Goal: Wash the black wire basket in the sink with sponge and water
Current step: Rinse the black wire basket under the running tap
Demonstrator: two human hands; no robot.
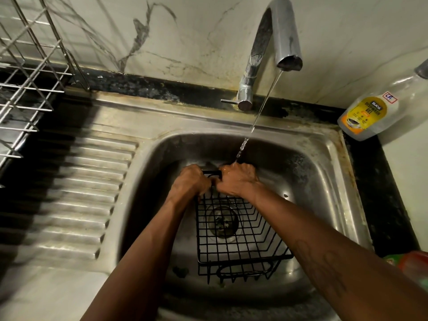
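The black wire basket (234, 237) lies in the steel sink (324, 181), over the drain. My left hand (191, 181) grips the basket's far rim on the left. My right hand (238, 180) grips the same far rim just to the right, knuckles up. A thin stream of water (257, 117) runs from the chrome tap (273, 42) and lands on my right hand. No sponge shows in the frame; whether one lies under a hand is hidden.
A dishwash gel bottle (372, 112) lies on the counter at the back right. A steel dish rack (30, 72) stands at the left above the ribbed drainboard (76, 193). A red and green object (412, 262) sits at the right edge.
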